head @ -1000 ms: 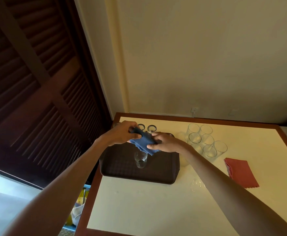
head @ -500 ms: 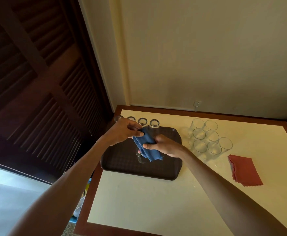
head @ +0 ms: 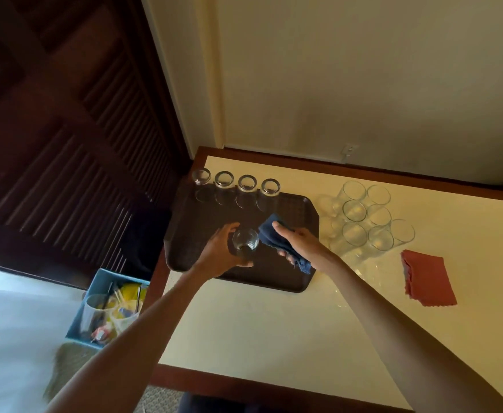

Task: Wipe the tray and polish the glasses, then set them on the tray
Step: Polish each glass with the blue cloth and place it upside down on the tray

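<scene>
1. A person stands at a cream-topped table (head: 274, 338), both bare arms reaching over the dark brown tray (head: 289, 278).
2. The left hand (head: 219, 254) grips a clear glass (head: 245, 240), fingers and thumb curled round its side, over the middle of the tray. The glass tilts with its mouth towards the viewer. Whether it touches the tray is hard to tell from here.
3. The right hand (head: 299, 242) clutches a bunched blue cloth (head: 269, 234) over the tray, just right of the held glass.
4. A row of four glasses (head: 247, 184) stands along the tray's far edge.
5. A cluster of glasses (head: 354, 210) sits on the table just right of the tray.
6. A folded red cloth (head: 427, 277) lies flat on the table, well to the right of the tray, beyond the cluster.
7. Left of the tray and below table level, a light blue bin (head: 80, 320) holds cups and other items.
</scene>
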